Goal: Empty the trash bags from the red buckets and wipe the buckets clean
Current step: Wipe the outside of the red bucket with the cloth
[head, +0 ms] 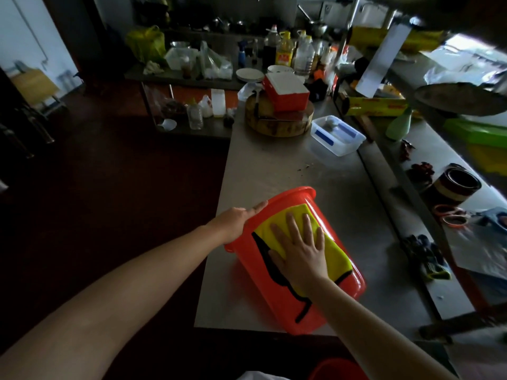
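Showing bright red on the bucket (269,297), yellow with black edging on the cloth (334,253), dull grey on the table (288,165).

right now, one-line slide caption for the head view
Left hand grips a tipped red bucket on the steel table while the right hand presses a yellow cloth against its outer wall
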`<state>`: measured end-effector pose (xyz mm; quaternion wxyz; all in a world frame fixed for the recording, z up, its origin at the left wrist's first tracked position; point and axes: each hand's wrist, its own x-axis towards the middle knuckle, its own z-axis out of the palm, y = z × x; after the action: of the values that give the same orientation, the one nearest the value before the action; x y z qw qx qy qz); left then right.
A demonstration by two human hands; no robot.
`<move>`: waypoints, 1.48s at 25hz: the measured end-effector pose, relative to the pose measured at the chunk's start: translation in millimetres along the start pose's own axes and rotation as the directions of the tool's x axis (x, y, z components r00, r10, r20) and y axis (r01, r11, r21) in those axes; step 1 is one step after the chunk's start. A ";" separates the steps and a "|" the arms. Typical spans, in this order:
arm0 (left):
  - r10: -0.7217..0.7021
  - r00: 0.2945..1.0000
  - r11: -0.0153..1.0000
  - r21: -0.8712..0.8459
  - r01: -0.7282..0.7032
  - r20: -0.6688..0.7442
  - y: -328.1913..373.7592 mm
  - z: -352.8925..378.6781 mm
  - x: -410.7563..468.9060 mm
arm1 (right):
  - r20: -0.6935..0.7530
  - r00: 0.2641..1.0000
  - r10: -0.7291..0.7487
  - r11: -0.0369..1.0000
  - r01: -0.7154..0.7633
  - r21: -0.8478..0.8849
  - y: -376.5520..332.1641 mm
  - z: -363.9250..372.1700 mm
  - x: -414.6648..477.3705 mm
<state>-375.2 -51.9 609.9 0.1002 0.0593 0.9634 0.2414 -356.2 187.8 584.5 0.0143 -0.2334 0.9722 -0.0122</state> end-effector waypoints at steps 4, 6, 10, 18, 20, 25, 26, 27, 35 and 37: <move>0.002 1.000 0.998 0.069 -0.001 -0.009 -5.8 -2.5 -1.2 | 0.009 1.000 0.012 0.999 -0.013 0.046 -14.2 -15.9 41.7; -0.020 1.000 0.996 0.089 0.021 -0.007 -10.2 -6.7 1.3 | 0.017 1.000 0.003 0.999 -0.003 0.043 -15.6 -16.7 44.7; 0.012 0.999 0.995 0.099 -0.008 -0.040 -9.7 -17.6 5.4 | -0.014 1.000 0.018 0.998 -0.017 0.059 -4.2 -4.8 11.2; 0.126 0.971 0.983 0.155 -0.095 -0.202 55.1 6.8 54.8 | -0.048 0.990 0.133 0.990 -0.130 0.064 5.4 17.8 -45.5; 0.070 0.977 0.988 0.152 -0.040 -0.199 61.9 14.9 62.8 | -0.032 0.992 0.125 0.990 -0.122 0.072 5.8 15.8 -45.7; 0.131 0.927 0.991 0.069 -0.114 -0.351 39.3 28.2 61.7 | 0.024 0.991 0.134 0.986 -0.136 0.097 16.6 8.7 -32.6; 0.128 0.925 0.992 0.034 -0.124 -0.359 37.9 26.9 60.1 | 0.027 0.990 0.141 0.983 -0.144 0.113 17.7 5.7 -23.2; 0.126 0.925 0.991 0.002 -0.134 -0.360 37.9 24.6 58.2 | 0.024 0.989 0.147 0.980 -0.149 0.133 18.7 2.5 -11.5; 0.042 0.952 0.963 -0.243 -0.119 -0.303 21.1 15.9 56.4 | 0.080 0.989 0.124 0.931 -0.144 0.336 45.5 -12.3 86.8; 0.050 0.947 0.964 -0.232 -0.128 -0.316 20.5 17.3 55.1 | 0.068 0.989 0.135 0.923 -0.150 0.354 46.8 -9.6 82.0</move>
<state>-423.6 -17.2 595.7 -0.0553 0.0517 0.9255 0.3710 -450.8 192.4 590.8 0.0780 -0.1557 0.9676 -0.1830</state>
